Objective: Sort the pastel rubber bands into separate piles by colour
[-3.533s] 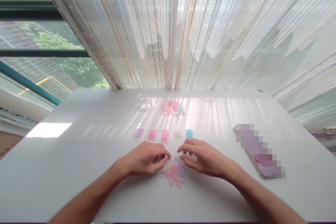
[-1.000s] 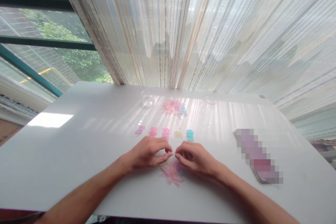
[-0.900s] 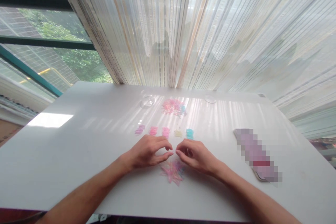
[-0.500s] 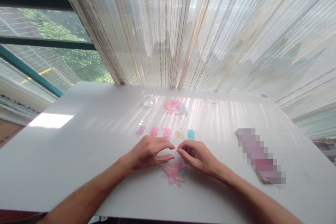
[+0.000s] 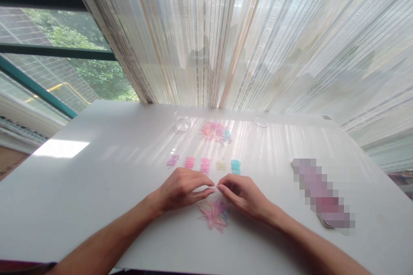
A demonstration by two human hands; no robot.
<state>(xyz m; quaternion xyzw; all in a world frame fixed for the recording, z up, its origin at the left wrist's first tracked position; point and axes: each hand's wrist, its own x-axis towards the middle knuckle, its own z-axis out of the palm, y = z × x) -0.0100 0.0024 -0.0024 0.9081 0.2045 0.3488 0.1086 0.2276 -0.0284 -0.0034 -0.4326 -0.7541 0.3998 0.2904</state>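
Observation:
Above the white table, my left hand (image 5: 183, 187) and my right hand (image 5: 241, 191) meet almost fingertip to fingertip. My right thumb and forefinger pinch a tiny pale strand (image 5: 216, 187), perhaps a small elastic band. My left thumb and forefinger curve almost together at its other side; whether they grip it is too small to make out. Below the hands lies a loose pile of thin pink, purple and blue bands (image 5: 213, 217). Beyond them, small groups are sorted by colour: purple (image 5: 173, 161), red-pink (image 5: 189, 163), pink (image 5: 205, 165), pale yellow (image 5: 221, 165) and turquoise (image 5: 235, 166).
A second mixed pile of bands (image 5: 214, 132) lies farther back, between a clear round container (image 5: 183, 125) and a clear round lid (image 5: 261, 122). A phone-like object (image 5: 322, 193), blurred out, is on the right. Curtains (image 5: 206, 51) hang behind the table (image 5: 97, 189).
My left thumb and forefinger have closed towards each other at my right fingertips. The pale strand between the hands shows less. The piles and colour groups look unchanged.

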